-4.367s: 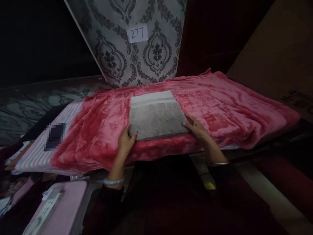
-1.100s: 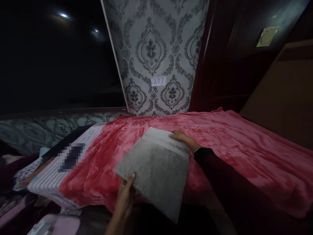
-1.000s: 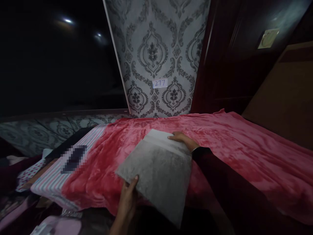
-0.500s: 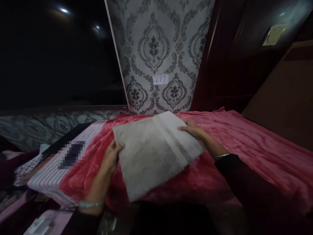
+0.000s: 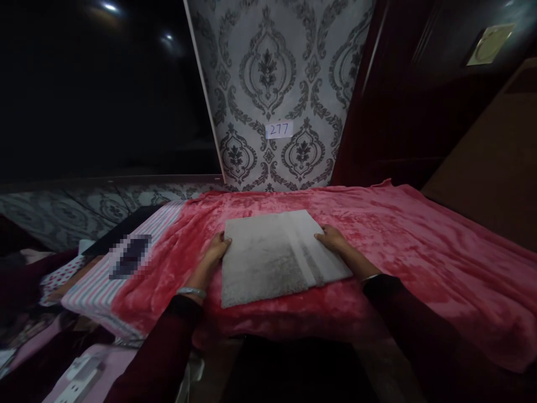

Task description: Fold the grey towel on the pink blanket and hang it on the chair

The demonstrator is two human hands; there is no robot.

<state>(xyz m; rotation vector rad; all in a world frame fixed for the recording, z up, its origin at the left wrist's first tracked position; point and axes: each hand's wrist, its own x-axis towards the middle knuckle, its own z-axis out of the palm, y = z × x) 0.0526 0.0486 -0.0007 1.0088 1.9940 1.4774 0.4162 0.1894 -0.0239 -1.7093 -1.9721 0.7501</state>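
A flat, rectangular grey towel (image 5: 264,260) with a paler band near its right end lies on or just over the red plush blanket (image 5: 419,252). My left hand (image 5: 218,247) grips its left edge, thumb on top and the other fingers mostly hidden beneath. At the opposite side, my right hand (image 5: 333,239) pinches the right edge in the same way. Whether the towel's underside fully rests on the blanket I cannot tell.
Left of the blanket is a striped cloth (image 5: 90,291) with a blurred-out dark item (image 5: 131,256). A large dark screen (image 5: 100,95) stands behind. A white power strip (image 5: 79,380) lies low at left. A paper label reading 277 (image 5: 279,130) is on the patterned wall.
The towel has come down from a tilted position to lie nearly level and squarer to me. My left hand has moved up and right with it; my right hand has lowered slightly.
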